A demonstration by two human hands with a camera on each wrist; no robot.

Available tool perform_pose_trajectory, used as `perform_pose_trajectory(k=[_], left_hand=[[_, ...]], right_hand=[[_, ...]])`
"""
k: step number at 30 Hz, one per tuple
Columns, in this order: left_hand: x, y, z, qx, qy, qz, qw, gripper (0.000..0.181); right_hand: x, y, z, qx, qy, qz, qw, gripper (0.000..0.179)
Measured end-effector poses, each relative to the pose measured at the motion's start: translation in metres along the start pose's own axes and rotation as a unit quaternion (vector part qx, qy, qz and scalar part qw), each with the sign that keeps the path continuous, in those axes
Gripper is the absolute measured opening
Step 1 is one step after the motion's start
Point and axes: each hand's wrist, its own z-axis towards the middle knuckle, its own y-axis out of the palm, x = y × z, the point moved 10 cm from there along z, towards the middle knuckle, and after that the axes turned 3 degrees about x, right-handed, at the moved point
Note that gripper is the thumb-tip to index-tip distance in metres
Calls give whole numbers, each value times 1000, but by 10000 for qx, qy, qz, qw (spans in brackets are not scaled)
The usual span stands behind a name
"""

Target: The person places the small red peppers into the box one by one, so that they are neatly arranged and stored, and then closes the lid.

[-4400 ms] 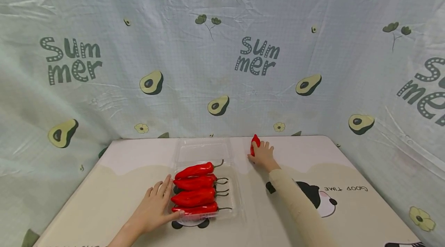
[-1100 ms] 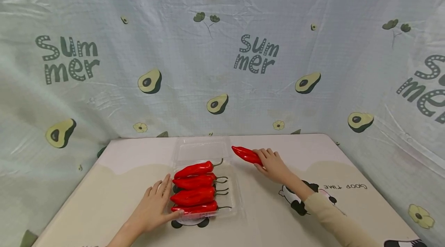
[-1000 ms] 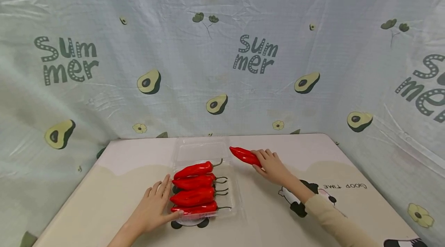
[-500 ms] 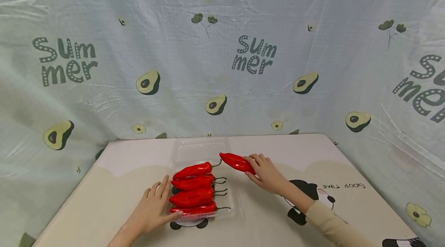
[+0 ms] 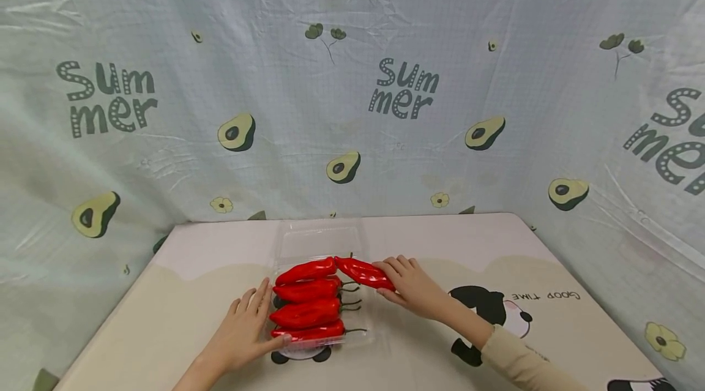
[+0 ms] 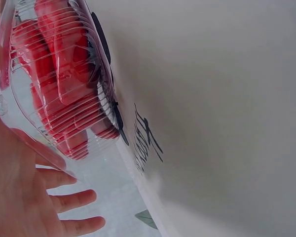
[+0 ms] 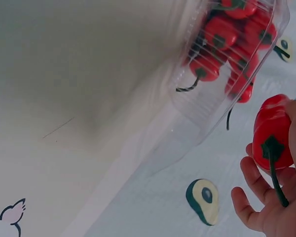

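Note:
My right hand [image 5: 413,288] grips a red chili pepper [image 5: 363,272] by its stem half, its pointed tip over the right side of a clear plastic box [image 5: 370,317]. In the right wrist view that pepper [image 7: 272,131] shows its green stem beside the palm. Several red peppers [image 5: 308,311] lie in the box in a stack of rows, stems to the right. My left hand [image 5: 242,327] rests against the box's left side, fingers straight and spread, thumb at the front left corner. The left wrist view shows the hand [image 6: 29,197] beside the ribbed box wall [image 6: 64,98].
The box's clear lid [image 5: 319,239] lies folded back toward the rear of the table. The pale tabletop [image 5: 182,311] carries printed panda drawings and lettering. A printed avocado curtain [image 5: 286,85] hangs behind it and along the sides.
My right hand picked up the pepper from the back right of the table and carried it left and nearer, until its tip overlaps the box. The left hand has stayed in place.

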Motion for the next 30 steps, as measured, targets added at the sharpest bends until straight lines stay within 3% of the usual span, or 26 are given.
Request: perform_pose_trajectory(k=[10,19,30], left_hand=[[0,-4,3,87,15,68,9999,94],[1,-7,2,171,118,213,9996,95],[-2,-2,1,69,-11,75,9999,97]], right_hand=[[-25,3,7,-165,-537,92,9984,42],[-47,5,17,-62,-977,55,9952,40],[-72,9,32,-168,-1224,90,9923,42]])
